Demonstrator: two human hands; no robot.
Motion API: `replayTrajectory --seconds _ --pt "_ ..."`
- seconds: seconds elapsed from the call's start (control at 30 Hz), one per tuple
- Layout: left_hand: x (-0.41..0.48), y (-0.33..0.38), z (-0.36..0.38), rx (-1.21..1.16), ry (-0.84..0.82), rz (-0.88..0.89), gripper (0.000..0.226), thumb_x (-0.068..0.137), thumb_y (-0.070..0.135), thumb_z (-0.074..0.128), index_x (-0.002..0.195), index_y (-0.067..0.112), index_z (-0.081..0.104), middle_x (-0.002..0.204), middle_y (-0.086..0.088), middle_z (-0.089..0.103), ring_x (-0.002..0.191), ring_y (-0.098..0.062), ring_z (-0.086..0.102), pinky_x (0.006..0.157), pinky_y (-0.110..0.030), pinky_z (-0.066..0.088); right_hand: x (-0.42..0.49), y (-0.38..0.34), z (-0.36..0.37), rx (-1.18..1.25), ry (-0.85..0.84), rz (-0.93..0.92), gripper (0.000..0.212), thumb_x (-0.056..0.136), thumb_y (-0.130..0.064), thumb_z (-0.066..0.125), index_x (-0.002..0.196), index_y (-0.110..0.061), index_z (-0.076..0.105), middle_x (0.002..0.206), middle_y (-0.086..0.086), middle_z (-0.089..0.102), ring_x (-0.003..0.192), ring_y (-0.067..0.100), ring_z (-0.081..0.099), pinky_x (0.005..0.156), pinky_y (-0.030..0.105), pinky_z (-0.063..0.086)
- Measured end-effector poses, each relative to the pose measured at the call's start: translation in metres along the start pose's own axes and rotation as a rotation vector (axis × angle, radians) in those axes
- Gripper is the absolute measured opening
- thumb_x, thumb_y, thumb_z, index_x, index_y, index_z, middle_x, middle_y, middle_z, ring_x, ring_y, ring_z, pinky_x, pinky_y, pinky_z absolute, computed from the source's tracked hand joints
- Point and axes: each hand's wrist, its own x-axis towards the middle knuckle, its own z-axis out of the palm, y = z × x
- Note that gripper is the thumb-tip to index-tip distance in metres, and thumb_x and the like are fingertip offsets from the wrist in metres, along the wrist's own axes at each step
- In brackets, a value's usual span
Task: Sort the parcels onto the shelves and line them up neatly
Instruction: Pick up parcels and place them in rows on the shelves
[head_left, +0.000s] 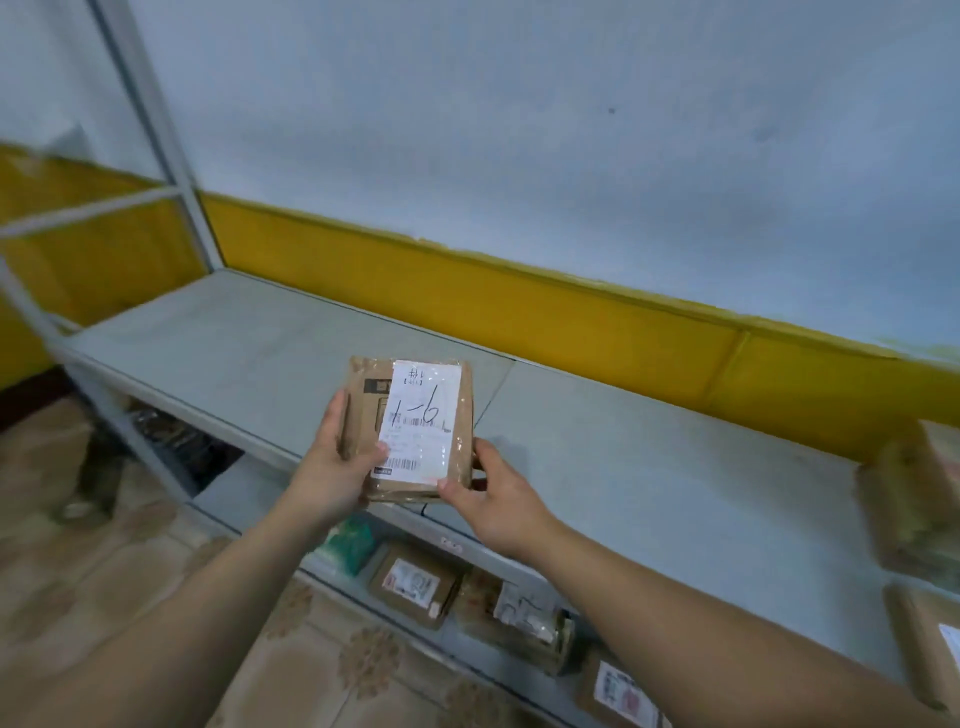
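Parcel (413, 428) marked "1-6" sits at the centre of the frame, over the front edge of the grey shelf (649, 467); whether it already rests on the board I cannot tell. The left hand (340, 460) grips its left side, thumb on top, and the right hand (498, 501) pinches its lower right corner. Placing seems to be the step in hand; next it needs setting down square to that front edge. Bare shelf runs toward the metal post (150, 109) at upper left, while other parcels (909, 509) crowd the right edge and more lie on the lower shelf (332, 574).
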Motion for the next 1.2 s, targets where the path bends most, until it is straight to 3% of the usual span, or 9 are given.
replayTrajectory --seconds 0.1,0.33,0.47,0.63,0.73,0.83,0.9,1.07,1.2 --pt "0.007 -0.004 -0.039 0.028 0.090 -0.001 0.081 0.094 0.018 0.058 0.144 0.059 0.008 0.142 0.006 0.044 0.089 -0.020 0.067 0.052 -0.030 0.057 0.030 -0.018 0.027 -0.028 -0.079 -0.052 0.092 0.063 -0.084 0.049 0.143 -0.042 0.032 0.142 -0.015 0.050 0.106 0.000 0.048 0.087 0.024 0.041" --pt "0.029 -0.002 -0.120 0.052 0.326 -0.034 0.080 0.094 0.017 0.059 0.143 0.059 0.012 0.122 0.009 0.050 0.086 -0.023 0.070 0.057 -0.038 0.059 0.110 -0.060 0.084 -0.057 -0.251 -0.163 0.076 0.066 -0.080 0.053 0.133 -0.056 0.027 0.135 -0.025 0.049 0.100 -0.008 0.051 0.076 0.015 0.037" --pt "0.045 -0.002 -0.169 0.063 0.463 -0.003 0.080 0.094 0.016 0.060 0.145 0.056 0.014 0.121 0.008 0.053 0.077 -0.017 0.070 0.048 -0.028 0.054 0.156 -0.083 0.125 -0.081 -0.338 -0.193 0.086 0.062 -0.079 0.054 0.139 -0.054 0.024 0.144 -0.021 0.044 0.121 0.003 0.046 0.094 0.027 0.040" --pt "0.064 -0.017 -0.236 0.050 0.537 -0.014 0.080 0.094 0.016 0.060 0.142 0.061 0.014 0.121 0.001 0.060 0.077 -0.022 0.070 0.050 -0.030 0.054 0.197 -0.114 0.183 -0.091 -0.420 -0.215 0.083 0.062 -0.078 0.054 0.137 -0.056 0.025 0.144 -0.019 0.045 0.116 0.002 0.047 0.093 0.028 0.042" --pt "0.081 -0.034 -0.286 0.018 0.546 -0.029 0.081 0.094 0.015 0.060 0.142 0.062 0.014 0.123 -0.004 0.060 0.077 -0.021 0.070 0.045 -0.023 0.051 0.223 -0.136 0.227 -0.123 -0.440 -0.223 0.083 0.071 -0.071 0.058 0.143 -0.050 0.024 0.148 -0.014 0.044 0.127 0.010 0.048 0.101 0.032 0.043" --pt "0.099 -0.057 -0.346 0.026 0.537 -0.044 0.080 0.095 0.019 0.059 0.143 0.061 0.011 0.121 0.000 0.060 0.076 -0.020 0.070 0.046 -0.027 0.052 0.247 -0.158 0.280 -0.126 -0.429 -0.227 0.081 0.078 -0.063 0.061 0.147 -0.048 0.022 0.151 -0.014 0.041 0.134 0.012 0.045 0.108 0.035 0.040" --pt "0.111 -0.073 -0.388 0.036 0.517 -0.069 0.079 0.095 0.022 0.059 0.143 0.061 0.010 0.120 0.003 0.058 0.077 -0.019 0.071 0.047 -0.029 0.054 0.257 -0.172 0.318 -0.111 -0.427 -0.195 0.087 0.073 -0.069 0.059 0.149 -0.047 0.022 0.154 -0.014 0.039 0.137 0.012 0.042 0.112 0.041 0.038" --pt "0.138 -0.108 -0.476 0.043 0.424 -0.178 0.080 0.095 0.020 0.059 0.142 0.062 0.009 0.114 0.002 0.062 0.077 -0.021 0.072 0.049 -0.033 0.055 0.273 -0.191 0.402 -0.119 -0.408 -0.041 0.087 0.085 -0.058 0.063 0.155 -0.038 0.015 0.157 -0.005 0.033 0.139 0.019 0.039 0.111 0.043 0.037" --pt "0.171 -0.129 -0.515 0.061 0.307 -0.242 0.081 0.094 0.019 0.059 0.141 0.063 0.010 0.110 0.002 0.064 0.075 -0.019 0.073 0.052 -0.035 0.057 0.292 -0.196 0.438 -0.111 -0.405 0.019 0.077 0.088 -0.055 0.063 0.151 -0.045 0.019 0.154 -0.011 0.036 0.137 0.016 0.041 0.108 0.040 0.038"
